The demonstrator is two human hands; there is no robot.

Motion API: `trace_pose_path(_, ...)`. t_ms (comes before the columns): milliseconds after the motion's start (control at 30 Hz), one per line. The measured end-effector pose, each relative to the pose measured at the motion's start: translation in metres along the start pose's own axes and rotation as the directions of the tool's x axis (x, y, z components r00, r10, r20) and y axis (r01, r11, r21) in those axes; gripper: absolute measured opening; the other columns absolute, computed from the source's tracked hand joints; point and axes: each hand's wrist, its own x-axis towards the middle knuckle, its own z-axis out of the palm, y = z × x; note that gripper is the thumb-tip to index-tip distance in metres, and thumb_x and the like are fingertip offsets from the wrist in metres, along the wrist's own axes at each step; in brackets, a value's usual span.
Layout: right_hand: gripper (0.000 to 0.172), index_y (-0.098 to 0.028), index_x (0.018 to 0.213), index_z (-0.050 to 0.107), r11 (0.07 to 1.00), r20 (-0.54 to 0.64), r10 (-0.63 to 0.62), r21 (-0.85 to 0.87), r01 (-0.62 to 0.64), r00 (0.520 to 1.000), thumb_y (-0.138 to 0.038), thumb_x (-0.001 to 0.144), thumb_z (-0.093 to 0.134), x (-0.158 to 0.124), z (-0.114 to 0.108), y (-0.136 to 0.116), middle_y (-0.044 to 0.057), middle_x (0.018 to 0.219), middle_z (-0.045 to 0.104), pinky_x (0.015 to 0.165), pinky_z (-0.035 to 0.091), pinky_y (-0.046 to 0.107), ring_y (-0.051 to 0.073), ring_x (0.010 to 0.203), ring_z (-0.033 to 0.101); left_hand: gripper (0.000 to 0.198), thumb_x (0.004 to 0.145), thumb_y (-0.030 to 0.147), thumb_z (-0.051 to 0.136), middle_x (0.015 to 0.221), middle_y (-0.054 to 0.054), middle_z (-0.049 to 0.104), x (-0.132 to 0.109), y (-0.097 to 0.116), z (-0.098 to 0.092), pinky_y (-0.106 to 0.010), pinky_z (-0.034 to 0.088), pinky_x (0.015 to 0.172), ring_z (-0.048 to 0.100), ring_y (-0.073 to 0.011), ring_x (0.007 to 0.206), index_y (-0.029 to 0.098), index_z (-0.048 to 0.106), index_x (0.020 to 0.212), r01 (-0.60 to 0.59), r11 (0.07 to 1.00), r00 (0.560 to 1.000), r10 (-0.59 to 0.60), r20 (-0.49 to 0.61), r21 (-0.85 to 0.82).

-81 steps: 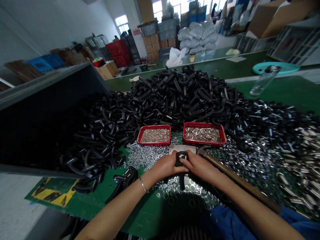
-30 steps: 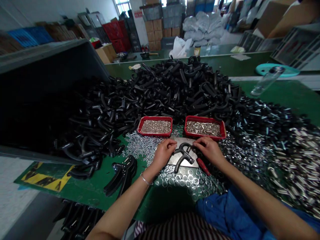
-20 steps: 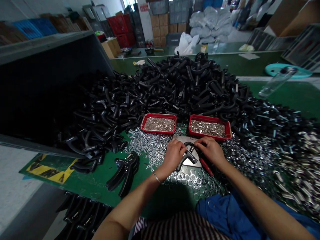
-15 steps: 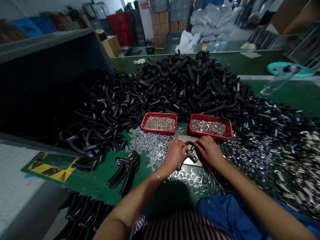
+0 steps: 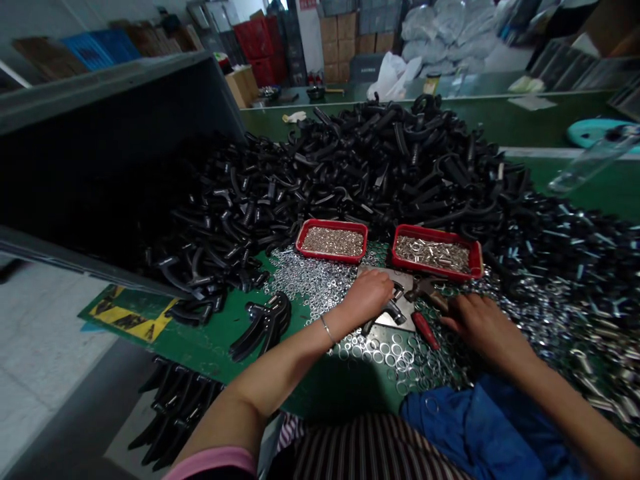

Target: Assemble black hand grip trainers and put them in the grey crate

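My left hand (image 5: pixel 371 295) is closed on a black curved plastic part (image 5: pixel 396 312), pressing it on a flat metal plate (image 5: pixel 409 325). Its fingers partly cover the part. My right hand (image 5: pixel 477 325) grips the wooden handle of a hammer (image 5: pixel 419 291), whose head lies over the plate's right edge. A tool with a red handle (image 5: pixel 425 331) rests between the plate and my right hand. Loose metal rings (image 5: pixel 395 353) are scattered in front of the plate.
Behind the plate stand a red tray (image 5: pixel 332 257) of tiny metal pieces and a second red tray (image 5: pixel 438 268) of small pins. A heap of black parts (image 5: pixel 360 167) rises beyond. A grey bin (image 5: pixel 220 100) lies tipped at left. Two joined black handles (image 5: pixel 263 325) lie on the green table.
My right hand has left the black part, moved right and taken hold of the hammer. My left hand stays on the part. The whole view has shifted slightly.
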Motion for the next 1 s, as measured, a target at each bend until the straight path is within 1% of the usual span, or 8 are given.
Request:
trace_pose_path(167,0.021,-0.022,0.090,0.054,0.988,0.009,0.062,0.144,-0.062,0.998,-0.043,0.091,0.051,-0.013,-0.001,0.008,0.013,0.089,0.062,0.079,0.048,0.044,0.032,0.089,0.058,0.026,0.100,0.032,0.046,0.098,-0.008,0.067,-0.014,0.004,0.005,-0.039,0.046,0.091,0.059,-0.0242,0.100,0.018,0.067,0.095,0.018,1.000,1.000,-0.018,-0.005,-0.019)
trace_pose_path(400,0.036,-0.026,0.129,0.047,0.893,-0.028,0.140,0.435,-0.114,0.990,-0.037,0.095,0.045,-0.014,-0.040,-0.020,0.013,0.117,0.067,0.080,0.052,0.041,0.029,0.096,0.067,0.056,0.094,0.043,0.058,0.152,-0.010,0.043,-0.052,0.030,0.003,-0.050,0.034,0.109,0.041,-0.0332,0.133,0.024,0.044,0.144,0.113,0.993,0.991,-0.115,-0.062,-0.046)
trace_pose_path(467,0.036,-0.027,0.130,0.049,0.891,-0.027,0.116,0.445,-0.092,0.993,-0.036,0.096,0.045,-0.010,-0.042,-0.030,0.012,0.120,0.068,0.081,0.052,0.040,0.029,0.098,0.068,0.054,0.095,0.037,0.056,0.153,-0.009,0.042,-0.054,0.032,0.004,-0.050,0.034,0.109,0.040,-0.0328,0.134,0.027,0.042,0.146,0.154,0.987,0.987,-0.156,-0.045,-0.042)
trace_pose_path(600,0.021,-0.025,0.108,0.057,0.905,0.132,0.055,0.413,-0.105,0.990,-0.035,0.094,0.045,-0.004,-0.030,-0.027,0.009,0.092,0.073,0.066,0.050,0.035,0.026,0.076,0.069,0.049,0.095,0.029,0.053,0.143,-0.013,0.048,-0.052,0.034,0.011,-0.049,0.037,0.105,0.044,-0.0320,0.129,0.026,0.045,0.144,0.210,0.978,0.977,-0.211,-0.041,-0.014)
trace_pose_path(700,0.022,-0.024,0.103,0.057,0.881,0.214,0.143,0.416,-0.223,0.966,-0.039,0.092,0.046,-0.012,-0.019,-0.005,0.007,0.079,0.070,0.060,0.049,0.035,0.026,0.068,0.067,0.048,0.095,0.025,0.051,0.137,-0.014,0.052,-0.050,0.036,0.011,-0.048,0.039,0.102,0.048,-0.0323,0.124,0.024,0.047,0.143,0.206,0.979,0.978,-0.205,-0.040,0.009)
trace_pose_path(767,0.027,-0.022,0.108,0.057,0.875,0.170,0.206,0.408,-0.259,0.964,-0.041,0.092,0.046,-0.021,-0.018,0.010,0.010,0.084,0.071,0.064,0.051,0.038,0.028,0.073,0.068,0.049,0.095,0.023,0.049,0.132,-0.016,0.055,-0.046,0.038,0.006,-0.049,0.041,0.101,0.050,-0.0333,0.120,0.021,0.046,0.144,0.207,0.978,0.977,-0.208,-0.041,-0.009)
trace_pose_path(900,0.032,-0.020,0.113,0.063,0.961,-0.135,0.188,0.231,-0.154,0.973,-0.041,0.094,0.047,-0.031,-0.031,0.011,0.019,0.111,0.067,0.090,0.046,0.050,0.035,0.102,0.062,0.061,0.098,0.028,0.046,0.119,-0.013,0.063,-0.035,0.032,-0.009,-0.044,0.047,0.096,0.060,-0.0276,0.107,0.024,0.026,0.155,0.267,0.909,0.957,-0.290,-0.028,-0.320)
trace_pose_path(1000,0.029,-0.024,0.102,0.066,0.960,0.000,0.082,0.267,-0.079,0.997,-0.044,0.097,0.046,-0.030,-0.035,-0.018,0.013,0.103,0.068,0.089,0.048,0.045,0.031,0.097,0.064,0.068,0.096,0.032,0.051,0.128,-0.013,0.061,-0.027,0.016,-0.011,-0.039,0.049,0.097,0.059,-0.0254,0.112,0.022,0.021,0.156,0.341,0.796,0.916,-0.400,-0.012,-0.500)
